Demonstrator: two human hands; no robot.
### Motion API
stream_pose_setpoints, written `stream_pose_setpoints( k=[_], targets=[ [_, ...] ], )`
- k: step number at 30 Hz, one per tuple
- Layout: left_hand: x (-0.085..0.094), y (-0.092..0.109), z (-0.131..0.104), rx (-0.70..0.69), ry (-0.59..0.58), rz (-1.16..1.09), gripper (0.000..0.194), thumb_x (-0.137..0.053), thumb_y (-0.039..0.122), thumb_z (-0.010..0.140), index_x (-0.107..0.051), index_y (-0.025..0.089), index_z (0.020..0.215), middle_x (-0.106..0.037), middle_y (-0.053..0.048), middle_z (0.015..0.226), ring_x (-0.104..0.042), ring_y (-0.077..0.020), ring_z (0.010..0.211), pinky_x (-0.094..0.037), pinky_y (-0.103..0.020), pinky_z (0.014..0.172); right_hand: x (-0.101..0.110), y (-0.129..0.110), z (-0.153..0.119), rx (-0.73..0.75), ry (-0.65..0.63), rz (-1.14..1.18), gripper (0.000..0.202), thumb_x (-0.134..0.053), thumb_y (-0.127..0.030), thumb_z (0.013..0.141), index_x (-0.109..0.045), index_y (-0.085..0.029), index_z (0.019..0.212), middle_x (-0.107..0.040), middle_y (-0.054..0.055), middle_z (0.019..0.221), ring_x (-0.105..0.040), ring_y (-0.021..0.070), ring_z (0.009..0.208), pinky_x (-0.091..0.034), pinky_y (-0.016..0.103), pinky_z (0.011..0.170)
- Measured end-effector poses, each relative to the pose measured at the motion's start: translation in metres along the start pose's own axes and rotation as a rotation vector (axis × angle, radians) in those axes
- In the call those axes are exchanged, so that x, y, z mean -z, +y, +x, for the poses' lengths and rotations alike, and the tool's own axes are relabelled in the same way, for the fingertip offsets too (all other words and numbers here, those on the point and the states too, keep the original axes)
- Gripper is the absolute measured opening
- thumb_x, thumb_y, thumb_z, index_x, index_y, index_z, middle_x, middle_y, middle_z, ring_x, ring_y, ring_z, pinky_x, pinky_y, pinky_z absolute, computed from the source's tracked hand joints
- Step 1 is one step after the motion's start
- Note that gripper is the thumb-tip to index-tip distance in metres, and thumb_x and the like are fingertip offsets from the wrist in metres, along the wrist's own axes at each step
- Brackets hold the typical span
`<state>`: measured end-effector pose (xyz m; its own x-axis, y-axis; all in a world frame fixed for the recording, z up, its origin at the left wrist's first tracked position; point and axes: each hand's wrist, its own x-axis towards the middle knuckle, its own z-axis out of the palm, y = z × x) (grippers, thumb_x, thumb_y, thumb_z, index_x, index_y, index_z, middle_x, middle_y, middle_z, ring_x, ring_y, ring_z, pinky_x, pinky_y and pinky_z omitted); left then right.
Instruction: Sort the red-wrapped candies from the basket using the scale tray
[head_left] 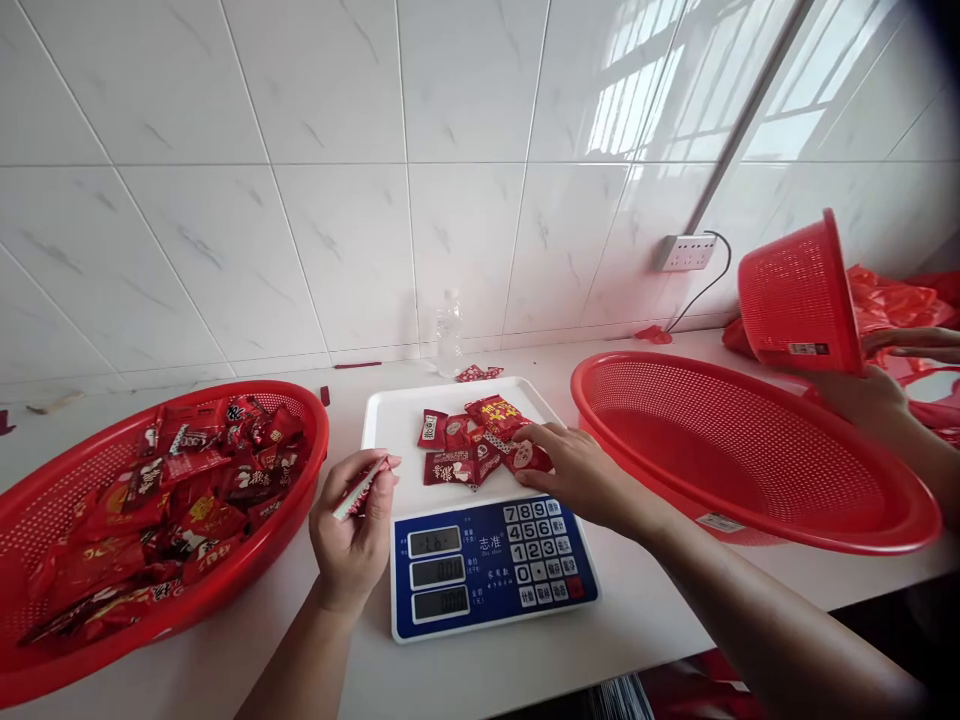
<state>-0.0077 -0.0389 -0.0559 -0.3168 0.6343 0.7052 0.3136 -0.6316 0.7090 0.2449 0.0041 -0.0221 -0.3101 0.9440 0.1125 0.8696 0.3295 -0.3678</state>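
A white scale tray (pixel 394 401) holds several small red packets (pixel 450 467) in a loose pile, with a blue keypad and display panel (pixel 491 560) in front. My right hand (pixel 577 470) reaches over the tray's right side, its fingertips on a red packet (pixel 527 457) at the pile's edge. My left hand (pixel 352 520) is beside the tray's front left corner, its fingers closed round a small red and white packet (pixel 361 487). To the left, a red basket (pixel 319 425) is filled with similar red packets (pixel 202 510).
A wide red basket (pixel 697 455) sits right of the scale. Behind it, another person's hands (pixel 862 395) hold a tilted red basket (pixel 795 290) near red plastic bags (pixel 892 305). A clear bottle (pixel 449 335) and a power strip (pixel 688 252) are by the tiled wall.
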Motion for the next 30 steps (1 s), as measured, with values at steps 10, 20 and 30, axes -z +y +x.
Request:
stream_pose_setpoints(
  k=[10, 20, 30],
  targets=[
    [-0.004, -0.013, 0.019, 0.181, 0.224, -0.154, 0.028, -0.059, 0.045, 0.087, -0.063, 0.018, 0.083, -0.064, -0.001, 0.07, -0.063, -0.0155, 0.067, -0.054, -0.024, 0.053, 0.015, 0.012, -0.013, 0.106, 0.169, 0.125, 0.027, -0.044, -0.035, 0.091, -0.066, -0.024, 0.1, -0.064, 0.009, 0.114, -0.064, 0.024, 0.101, -0.053, 0.039, 0.084],
    [-0.003, -0.009, 0.021, 0.316, 0.245, -0.273, 0.027, -0.063, 0.045, 0.086, -0.063, 0.019, 0.086, -0.066, 0.001, 0.065, -0.065, -0.0159, 0.064, -0.053, -0.024, 0.054, 0.055, 0.07, -0.038, -0.149, 0.556, -0.143, 0.032, -0.039, -0.041, 0.092, -0.064, -0.024, 0.103, -0.065, 0.014, 0.112, -0.062, 0.0352, 0.102, -0.052, 0.05, 0.076],
    [0.0, -0.012, 0.017, 0.271, 0.136, -0.215, 0.029, -0.06, 0.046, 0.089, -0.065, 0.018, 0.085, -0.065, -0.002, 0.071, -0.063, -0.0156, 0.069, -0.055, -0.024, 0.057, 0.011, 0.018, 0.025, 0.014, 0.097, -0.048, 0.043, -0.037, -0.042, 0.096, -0.053, -0.024, 0.132, -0.056, 0.011, 0.137, -0.055, 0.0296, 0.122, -0.047, 0.043, 0.096]
  ],
)
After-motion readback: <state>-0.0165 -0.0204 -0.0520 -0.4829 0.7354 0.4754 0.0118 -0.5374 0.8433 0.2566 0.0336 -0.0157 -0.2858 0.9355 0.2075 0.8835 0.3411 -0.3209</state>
